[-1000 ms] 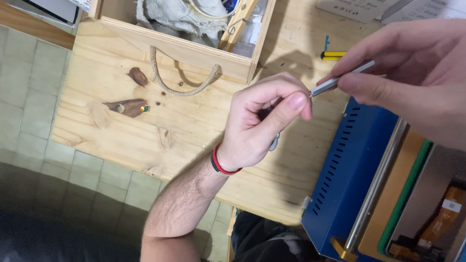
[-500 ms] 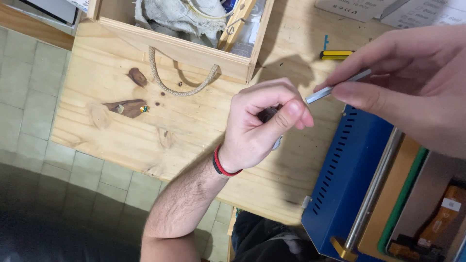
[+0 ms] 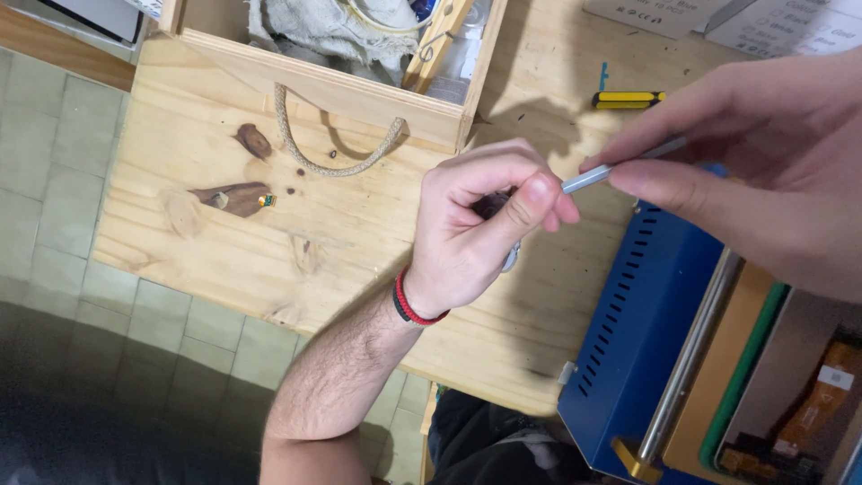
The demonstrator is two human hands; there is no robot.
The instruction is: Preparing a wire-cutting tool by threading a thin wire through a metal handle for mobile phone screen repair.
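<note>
Both hands met on a thin metal tool over wooden bench.
Near: blue metal case point(image 3: 655, 332) at right. Mid: L hand point(image 3: 480, 229) clenched on small dark item; R hand point(image 3: 763, 162) pinched silver rod point(image 3: 597, 176), tip at L thumb. Far: wooden box point(image 3: 350, 85) w/ rope handle, yellow screwdriver point(image 3: 628, 99).

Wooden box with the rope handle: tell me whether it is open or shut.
Open. The wooden box has no lid on top, and a crumpled cloth and a wooden clothespin show inside it.

Rod point(image 3: 620, 166) tip now deeper btw left fingers point(image 3: 530, 193).
</note>
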